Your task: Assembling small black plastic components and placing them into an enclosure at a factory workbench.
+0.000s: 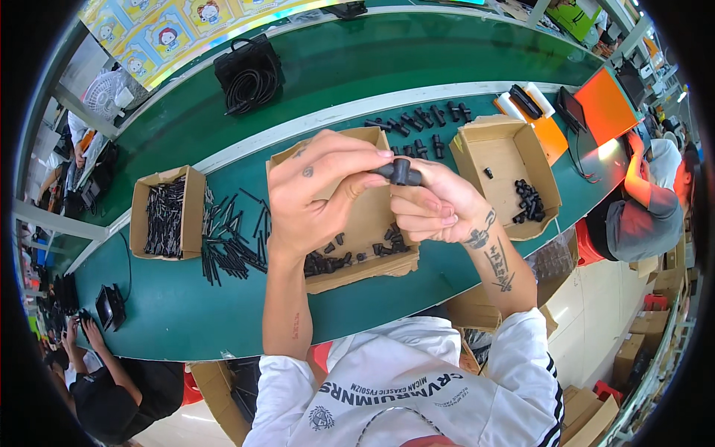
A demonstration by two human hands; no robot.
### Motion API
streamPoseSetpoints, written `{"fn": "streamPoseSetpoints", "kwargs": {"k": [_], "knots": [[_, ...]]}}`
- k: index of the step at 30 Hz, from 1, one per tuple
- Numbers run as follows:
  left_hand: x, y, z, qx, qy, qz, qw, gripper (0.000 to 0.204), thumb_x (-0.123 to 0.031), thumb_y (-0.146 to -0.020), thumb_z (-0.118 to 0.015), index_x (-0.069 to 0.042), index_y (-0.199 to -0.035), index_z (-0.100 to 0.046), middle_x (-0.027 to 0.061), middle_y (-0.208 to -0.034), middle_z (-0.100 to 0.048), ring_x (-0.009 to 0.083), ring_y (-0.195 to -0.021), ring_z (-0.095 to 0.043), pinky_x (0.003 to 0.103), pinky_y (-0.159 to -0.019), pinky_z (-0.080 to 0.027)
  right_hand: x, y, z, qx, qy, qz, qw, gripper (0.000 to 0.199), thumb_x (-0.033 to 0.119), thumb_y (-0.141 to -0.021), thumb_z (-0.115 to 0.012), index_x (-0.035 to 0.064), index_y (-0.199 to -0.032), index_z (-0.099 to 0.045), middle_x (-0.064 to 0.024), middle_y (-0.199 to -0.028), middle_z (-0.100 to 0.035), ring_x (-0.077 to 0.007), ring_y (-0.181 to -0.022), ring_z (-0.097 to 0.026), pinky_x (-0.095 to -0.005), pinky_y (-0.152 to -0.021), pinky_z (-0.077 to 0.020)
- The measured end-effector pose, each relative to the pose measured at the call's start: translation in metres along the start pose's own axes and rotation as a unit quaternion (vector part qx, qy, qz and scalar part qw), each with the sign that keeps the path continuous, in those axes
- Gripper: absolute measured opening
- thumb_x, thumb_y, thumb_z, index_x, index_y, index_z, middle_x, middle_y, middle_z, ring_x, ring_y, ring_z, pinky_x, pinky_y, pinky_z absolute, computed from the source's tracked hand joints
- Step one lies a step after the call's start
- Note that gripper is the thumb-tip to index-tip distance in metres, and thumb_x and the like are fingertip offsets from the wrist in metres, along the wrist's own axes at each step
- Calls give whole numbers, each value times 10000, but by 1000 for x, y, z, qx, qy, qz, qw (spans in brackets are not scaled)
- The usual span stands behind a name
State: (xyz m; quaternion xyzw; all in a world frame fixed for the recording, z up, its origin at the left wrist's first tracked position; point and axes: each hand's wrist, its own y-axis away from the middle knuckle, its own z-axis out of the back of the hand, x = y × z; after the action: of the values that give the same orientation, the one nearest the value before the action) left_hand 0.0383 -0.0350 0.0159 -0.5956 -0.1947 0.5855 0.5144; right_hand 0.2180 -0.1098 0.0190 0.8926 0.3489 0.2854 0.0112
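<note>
My left hand (316, 195) and my right hand (432, 203) meet above the middle cardboard box (372, 270). Between their fingertips they hold one small black plastic fitting (401, 173), pinched from both sides. Under my hands the box holds several more small black parts (328, 262). Left of it, loose thin black rods (227, 242) lie on the green table, and a smaller box (165, 212) is full of the same rods. To the right stands another box (506, 175) with a few black fittings (527, 201) in one corner.
A row of black fittings (424, 121) lies behind the boxes near a white strip. A black coiled cable (249, 74) sits on the far belt. An orange tray (605, 104) is at the right. One person sits at the right (644, 205), another at the lower left (112, 387).
</note>
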Motion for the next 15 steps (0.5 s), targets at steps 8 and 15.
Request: {"fn": "streamPoseSetpoints", "kwargs": {"k": [8,15], "knots": [[-1,-1,9,-88,88,177,976,149,-12,-863,-724,38,-1001,-699,71,-901,-701,112,-809,-646,238,-730,-512,6,-5,14,-322,693,222,605,349,304,-904,-677,4,-729,-646,-102,-555,-518,-186,-539,-584,-316,-513,-471],[2,-2,14,-111,72,242,961,145,-13,-891,-702,30,-1029,-693,29,-902,-680,61,-788,-605,197,-693,-476,-23,-17,31,-67,950,93,290,53,45,-698,-661,50,-733,-699,-125,-780,-663,-312,-786,-662,-388,-750,-529]]}}
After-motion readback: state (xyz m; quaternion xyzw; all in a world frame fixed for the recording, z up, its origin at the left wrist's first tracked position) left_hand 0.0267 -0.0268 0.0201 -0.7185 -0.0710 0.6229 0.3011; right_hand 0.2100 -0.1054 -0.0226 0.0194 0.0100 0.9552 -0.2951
